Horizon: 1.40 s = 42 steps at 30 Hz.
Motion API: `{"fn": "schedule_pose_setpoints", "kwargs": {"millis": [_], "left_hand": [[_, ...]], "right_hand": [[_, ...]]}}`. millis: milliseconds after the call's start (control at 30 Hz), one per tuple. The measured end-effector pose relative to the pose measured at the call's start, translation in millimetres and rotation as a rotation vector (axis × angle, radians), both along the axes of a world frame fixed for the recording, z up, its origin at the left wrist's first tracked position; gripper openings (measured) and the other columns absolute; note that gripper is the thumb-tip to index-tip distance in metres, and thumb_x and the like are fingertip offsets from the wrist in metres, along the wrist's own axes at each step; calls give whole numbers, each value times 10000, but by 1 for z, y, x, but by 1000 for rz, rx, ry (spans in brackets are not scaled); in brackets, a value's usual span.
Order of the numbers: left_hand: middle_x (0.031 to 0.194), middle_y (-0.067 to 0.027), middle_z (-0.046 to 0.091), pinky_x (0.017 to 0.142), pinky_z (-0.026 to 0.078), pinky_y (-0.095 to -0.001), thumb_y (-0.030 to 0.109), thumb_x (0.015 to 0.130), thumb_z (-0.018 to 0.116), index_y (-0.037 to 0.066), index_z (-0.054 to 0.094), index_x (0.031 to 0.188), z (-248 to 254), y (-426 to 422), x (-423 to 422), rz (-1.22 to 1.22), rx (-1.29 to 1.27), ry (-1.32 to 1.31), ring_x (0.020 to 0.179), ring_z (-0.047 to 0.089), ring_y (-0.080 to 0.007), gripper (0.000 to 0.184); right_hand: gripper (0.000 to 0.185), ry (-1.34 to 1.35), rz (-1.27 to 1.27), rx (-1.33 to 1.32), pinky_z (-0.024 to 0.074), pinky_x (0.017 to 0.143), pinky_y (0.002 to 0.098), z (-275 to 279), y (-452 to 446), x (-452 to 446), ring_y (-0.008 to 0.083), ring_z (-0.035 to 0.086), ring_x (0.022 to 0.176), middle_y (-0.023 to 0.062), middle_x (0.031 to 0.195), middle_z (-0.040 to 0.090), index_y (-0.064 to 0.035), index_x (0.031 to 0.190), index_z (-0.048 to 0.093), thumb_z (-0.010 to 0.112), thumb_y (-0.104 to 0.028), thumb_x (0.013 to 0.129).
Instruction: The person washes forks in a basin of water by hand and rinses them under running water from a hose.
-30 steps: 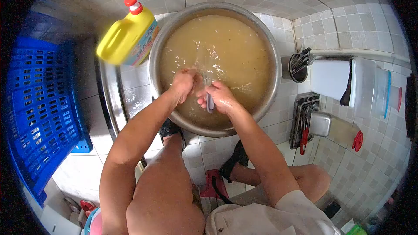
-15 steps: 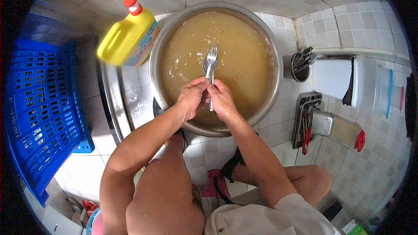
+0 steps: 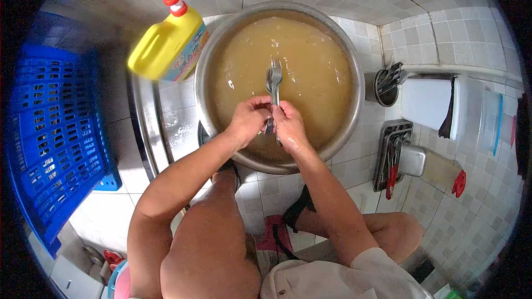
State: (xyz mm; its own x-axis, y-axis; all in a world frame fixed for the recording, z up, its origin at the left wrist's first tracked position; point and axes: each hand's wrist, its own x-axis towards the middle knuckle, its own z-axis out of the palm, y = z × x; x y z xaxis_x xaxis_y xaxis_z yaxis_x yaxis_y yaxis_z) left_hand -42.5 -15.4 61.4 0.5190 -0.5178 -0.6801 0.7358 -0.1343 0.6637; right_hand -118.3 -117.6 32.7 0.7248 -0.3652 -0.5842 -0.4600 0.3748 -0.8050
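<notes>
A large round metal basin [image 3: 203,86] holds cloudy brown water. Over its near half, my left hand [image 3: 249,120] is closed on a metal spoon, whose bowl lies behind the fork. My right hand [image 3: 290,128] grips a metal fork [image 3: 276,77] with its tines pointing away from me. Both hands meet at the handles, and the fingers partly hide them.
A yellow jug with a red pump [image 3: 169,44] stands left of the basin. A blue crate [image 3: 55,138] is at far left. On the right are a utensil cup [image 3: 386,95], a tray of utensils [image 3: 392,155], a metal container [image 3: 412,160] and plastic containers [image 3: 471,111].
The hands have come up from the water with the fork and spoon, now pointing away from me. Since half a second ago, the view has shifted slightly and the utensils lie a little more upright.
</notes>
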Motion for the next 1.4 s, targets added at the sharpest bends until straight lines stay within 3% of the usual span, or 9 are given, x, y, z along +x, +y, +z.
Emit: {"fn": "schedule_pose_setpoints", "kwargs": {"millis": [233,300,400,600,733,1000,1133,1300,1400], "left_hand": [[697,-43,606,551,454,-258,154,916,577,11,603,840,-10,4,9,-104,138,-183,595,552,-124,164],[687,-35,585,559,447,-261,159,930,549,26,593,849,-12,3,5,-70,145,-287,602,534,-120,162],[674,-3,512,532,382,-237,216,962,488,42,578,910,-11,5,11,155,170,-18,572,443,-94,203],[692,-7,509,523,394,-245,271,975,462,66,567,909,-19,10,19,142,239,-127,575,451,-98,239],[723,-21,548,645,445,-300,305,993,412,41,579,896,-4,8,17,148,39,98,665,500,-127,327],[884,-15,602,765,462,-288,287,1009,356,77,606,1059,-10,4,9,140,-248,318,799,551,-125,331],[952,-21,627,721,472,-277,268,1006,362,85,615,1042,-6,1,4,164,-214,313,803,566,-110,315],[956,-36,632,681,500,-257,235,990,419,106,613,1105,-8,12,11,-181,-130,170,815,589,-126,260],[972,-71,648,703,533,-299,157,956,488,90,595,1087,-4,12,23,-13,-240,155,827,624,-169,182]], "right_hand": [[119,110,223,-366,497,488,303,21,8,4,196,614,537,92,731,595,4,921,524,483,-107,937],[131,218,84,-184,516,493,281,23,6,5,172,634,612,124,777,620,-3,942,519,469,-124,951],[157,223,-104,-15,460,432,269,31,2,7,135,573,543,80,775,592,-21,942,518,461,-166,962],[206,113,-21,154,352,375,228,40,-6,3,72,394,450,8,725,489,-38,984,531,458,-231,974],[224,30,18,188,366,383,227,50,1,6,77,439,493,12,748,514,-36,993,541,454,-242,977],[215,-44,227,-376,449,518,246,8,3,7,89,539,725,17,858,592,-22,1047,569,471,-193,961],[223,-58,236,-386,468,613,283,6,6,8,143,560,658,56,830,615,-24,1053,582,472,-181,940],[192,104,301,13,438,513,258,41,3,13,111,529,560,38,720,571,-36,981,573,466,-192,949],[221,95,429,68,422,488,256,42,-5,8,119,529,539,43,700,563,-28,996,578,453,-206,955]]}}
